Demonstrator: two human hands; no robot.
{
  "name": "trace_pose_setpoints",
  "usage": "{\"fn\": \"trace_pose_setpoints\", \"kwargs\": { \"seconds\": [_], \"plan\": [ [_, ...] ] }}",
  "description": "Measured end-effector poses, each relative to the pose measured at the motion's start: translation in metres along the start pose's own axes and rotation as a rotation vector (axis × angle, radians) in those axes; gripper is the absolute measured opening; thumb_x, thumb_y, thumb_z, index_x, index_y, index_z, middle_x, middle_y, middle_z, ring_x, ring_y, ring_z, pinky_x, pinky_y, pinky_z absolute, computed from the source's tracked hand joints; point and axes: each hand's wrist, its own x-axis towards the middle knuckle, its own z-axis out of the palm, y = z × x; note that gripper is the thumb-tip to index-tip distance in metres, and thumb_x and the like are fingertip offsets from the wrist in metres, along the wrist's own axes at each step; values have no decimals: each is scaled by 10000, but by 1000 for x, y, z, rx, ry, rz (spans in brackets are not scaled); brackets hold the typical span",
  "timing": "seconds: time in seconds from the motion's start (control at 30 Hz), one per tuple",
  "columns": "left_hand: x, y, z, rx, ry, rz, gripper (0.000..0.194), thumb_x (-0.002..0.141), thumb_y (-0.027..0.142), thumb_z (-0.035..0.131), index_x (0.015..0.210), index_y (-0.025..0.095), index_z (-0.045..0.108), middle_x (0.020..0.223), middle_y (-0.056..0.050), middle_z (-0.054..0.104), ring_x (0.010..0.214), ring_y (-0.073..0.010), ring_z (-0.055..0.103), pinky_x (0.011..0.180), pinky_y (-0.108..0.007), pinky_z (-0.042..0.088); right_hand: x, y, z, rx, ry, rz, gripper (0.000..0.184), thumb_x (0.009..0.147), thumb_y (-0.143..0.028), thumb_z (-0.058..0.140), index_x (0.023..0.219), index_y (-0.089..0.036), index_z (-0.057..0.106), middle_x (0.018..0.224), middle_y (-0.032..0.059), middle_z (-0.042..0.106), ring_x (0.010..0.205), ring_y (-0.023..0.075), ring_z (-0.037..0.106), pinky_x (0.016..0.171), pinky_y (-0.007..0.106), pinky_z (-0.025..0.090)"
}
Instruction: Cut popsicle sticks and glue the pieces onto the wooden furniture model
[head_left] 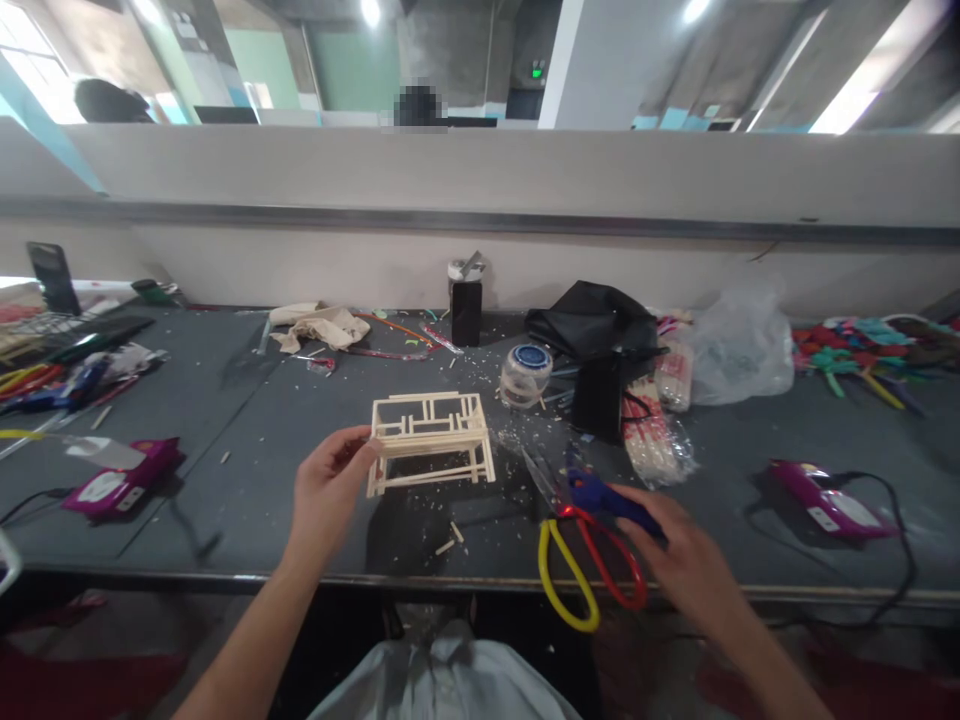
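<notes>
My left hand [334,480] pinches the left side of a small frame [431,440] built from pale wooden sticks, which is held above the table, tilted toward me. On the right, my right hand [675,545] has its fingers around the handle of a dark blue tool [611,498]; its exact kind is blurred. Scissors [589,565] with one yellow and one red handle lie beside and partly under that tool, blades pointing away, handles over the table's front edge. Between the hands, short cut stick pieces [450,543] lie on the dark table top.
A clear jar [525,375] with a blue lid stands beyond the frame. Behind are a black bag [596,325], a black box [466,312], packs of sticks [649,430] and a plastic bag [742,345]. Purple corded devices [124,480] sit at both sides. Another person's head [420,105] shows beyond the partition.
</notes>
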Motion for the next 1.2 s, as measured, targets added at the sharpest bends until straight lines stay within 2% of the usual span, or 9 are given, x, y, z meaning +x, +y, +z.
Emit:
{"fn": "trace_pose_setpoints", "kwargs": {
  "seconds": [0.17,0.23,0.33,0.5,0.63,0.73,0.9,1.03,1.2],
  "plan": [
    [-8,3,-12,-37,-12,-89,326,708,377,725,956,168,698,778,-10,688,615,-114,582,591,-214,444,1,43,-15,-82,-31,-152,321,905,-396,429,1083,-214,626,1038,93,708,958,264,659,851,441,523],
    [-12,4,-15,-44,-8,-106,308,710,370,726,946,174,702,752,-1,686,601,-109,577,584,-211,442,-3,43,-13,-185,58,-211,345,915,-364,397,1097,-177,622,1038,129,695,949,288,652,844,478,514],
    [-17,7,-18,-39,-8,-109,262,727,357,717,916,175,712,740,3,685,608,-102,566,593,-204,441,-16,17,0,-267,157,-221,354,931,-305,383,1203,-147,546,1072,144,661,983,277,631,880,462,497],
    [-16,6,-24,-28,-23,-115,240,731,352,712,899,180,722,817,-15,707,667,-113,587,610,-204,449,-36,-29,25,-320,4,-197,487,911,-497,418,1251,-160,508,984,141,667,867,291,657,756,441,547],
    [-13,6,-28,-24,-37,-149,247,702,349,729,865,163,722,792,-24,706,656,-119,588,603,-211,454,-41,-35,30,-283,-109,-147,595,862,-518,488,1335,-159,448,1053,155,669,940,309,660,784,441,556],
    [-12,6,-29,-32,-42,-174,256,694,346,730,869,158,721,783,-26,704,627,-115,581,598,-219,460,-39,-36,30,-220,-153,-87,580,835,-368,484,1356,-119,435,1165,184,636,1026,315,644,826,437,549],
    [-11,2,-30,-24,-59,-178,254,712,352,717,892,174,722,796,-21,712,623,-113,590,596,-218,466,-28,-44,17,111,-350,173,715,672,-212,476,1380,-132,415,1107,151,675,945,267,689,808,368,559],
    [-9,1,-31,-15,-71,-172,244,709,349,715,871,167,721,803,-28,715,640,-120,600,600,-220,473,-23,-61,-5,535,-473,311,614,736,-300,539,1336,-221,435,992,81,712,895,212,705,803,302,557],
    [-8,6,-28,-9,-70,-168,266,698,356,708,866,149,717,775,-33,700,595,-114,580,566,-221,465,-6,-85,-27,204,-269,87,543,774,-439,630,1263,-259,476,879,18,699,783,170,694,705,245,556]
  ]
}}
